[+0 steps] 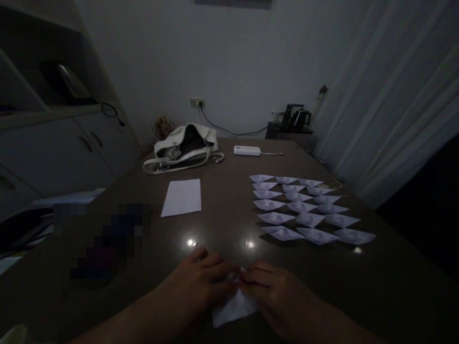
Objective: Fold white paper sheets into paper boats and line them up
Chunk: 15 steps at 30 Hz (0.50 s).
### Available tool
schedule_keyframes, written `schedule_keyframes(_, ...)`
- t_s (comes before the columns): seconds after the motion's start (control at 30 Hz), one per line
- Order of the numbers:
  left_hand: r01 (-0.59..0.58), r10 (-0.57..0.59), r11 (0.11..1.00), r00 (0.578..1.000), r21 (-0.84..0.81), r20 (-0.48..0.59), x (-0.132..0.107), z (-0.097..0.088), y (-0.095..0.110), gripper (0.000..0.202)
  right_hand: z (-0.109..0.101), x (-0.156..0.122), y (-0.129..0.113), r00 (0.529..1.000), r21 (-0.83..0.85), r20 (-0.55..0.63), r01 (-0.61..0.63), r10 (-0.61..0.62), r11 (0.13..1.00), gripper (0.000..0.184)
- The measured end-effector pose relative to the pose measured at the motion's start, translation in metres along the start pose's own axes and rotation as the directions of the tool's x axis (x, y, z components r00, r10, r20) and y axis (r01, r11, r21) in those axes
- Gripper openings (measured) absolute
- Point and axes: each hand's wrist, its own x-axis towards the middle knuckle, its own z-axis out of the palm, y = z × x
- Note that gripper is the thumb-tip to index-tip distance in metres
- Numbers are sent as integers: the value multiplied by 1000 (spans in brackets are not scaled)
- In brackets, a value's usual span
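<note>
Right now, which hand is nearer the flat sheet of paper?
Left. The left hand lies toward the camera from the flat sheet; the right hand lies farther right, closer to the paper boats. Both pinch a folded paper.

a dim room of a home or small office (which one, i cannot tell): beyond the fingers (pixel 218 271) a white handbag (pixel 184 145) on the dark surface (pixel 229 224), a wall socket (pixel 197 102), a kettle (pixel 296 118) far right of them, cupboards (pixel 71 143) to their left, a curtain (pixel 387 105) to their right.
</note>
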Motion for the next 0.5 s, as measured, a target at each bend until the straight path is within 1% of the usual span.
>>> schedule_keyframes(0.07, -10, 9, 1000, 1000, 6, 7, 1, 2, 0, 23, -1, 1, -1, 1000, 42, -25, 2, -1, 999, 26)
schedule_keyframes(0.17, 6, -6, 1000, 1000, -4, -8, 2, 2, 1, 12, -3, 5, 3, 996, 98, -85, 2, 7, 995, 20)
schedule_keyframes(0.23, 8, -8, 1000, 1000, -11, -13, 3, 0, 2, 4, -6, 9, 9, 993, 137, -96, -58, 71, 989, 19)
schedule_keyframes(0.3, 4, -4, 1000, 1000, -9, -16, 3, -2, 2, 2, -12, 15, 16, 983, 158, -58, -163, 174, 974, 14)
schedule_keyframes(0.33, 4, -4, 1000, 1000, -10, -13, 2, -3, 3, 2, -15, 19, 19, 978, 165, -35, -196, 204, 967, 10)
schedule_keyframes(0.37, 3, -3, 1000, 1000, -12, -12, 1, -4, 3, 3, -17, 23, 22, 978, 126, -19, -203, 207, 971, 8)
schedule_keyframes(0.43, -7, 7, 1000, 1000, -17, -19, -1, -4, 2, 6, -20, 31, 27, 983, -14, -41, -180, 180, 984, 8)
schedule_keyframes(0.5, -16, 16, 1000, 999, -16, -32, -3, -2, 1, 10, -20, 38, 31, 994, -152, -13, -106, 106, 983, 9)
